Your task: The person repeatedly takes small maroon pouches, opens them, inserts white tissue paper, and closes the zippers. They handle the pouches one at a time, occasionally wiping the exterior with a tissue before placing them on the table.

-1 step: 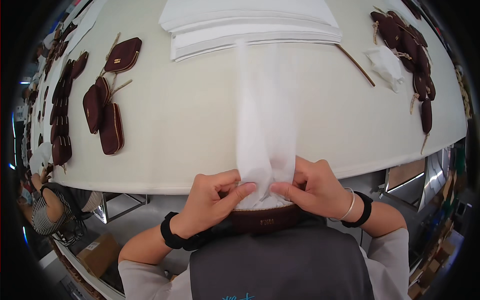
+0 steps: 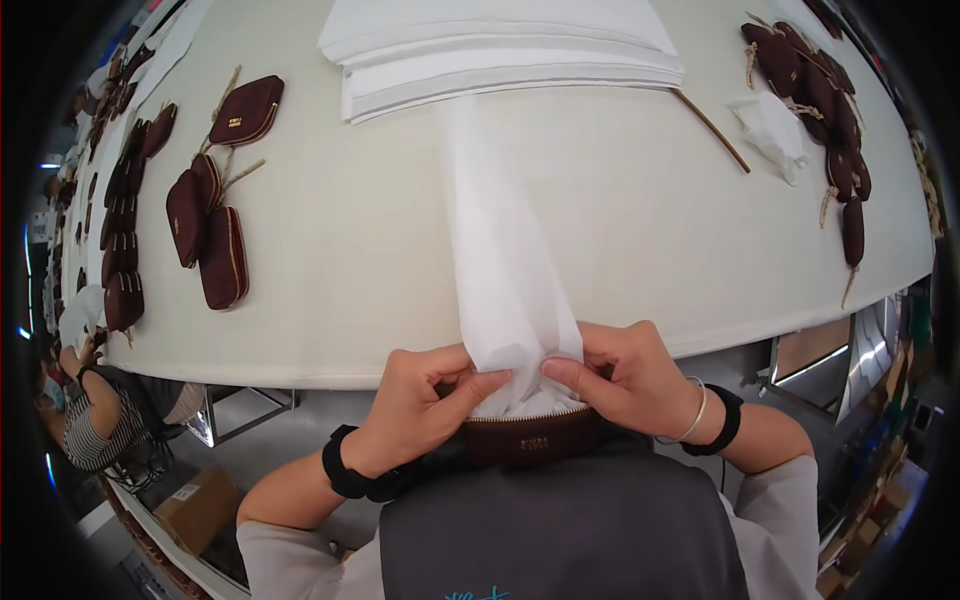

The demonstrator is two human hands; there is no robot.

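A long strip of white tissue paper (image 2: 510, 260) rises from the open zipped mouth of a dark maroon pouch (image 2: 530, 440) and stretches forward over the table. The pouch rests against my grey apron at the table's near edge. My left hand (image 2: 430, 395) pinches the paper's left side between thumb and fingers, just above the zipper. On the right side my right hand (image 2: 620, 380) pinches the same paper, its thumb close to the left one. Crumpled paper fills the pouch mouth between both hands. The paper hides some of my fingertips.
A stack of white sheets (image 2: 500, 50) lies at the far middle of the cream table (image 2: 360, 240), with a thin brown stick (image 2: 715, 132) beside it. Maroon pouches (image 2: 222, 256) lie at left, more (image 2: 820, 100) at right near crumpled white paper (image 2: 770, 135). Another person (image 2: 100, 420) works at far left.
The upright part of the paper strip has swung to the left and shows less blur. Both hands keep nearly the same place and grip.
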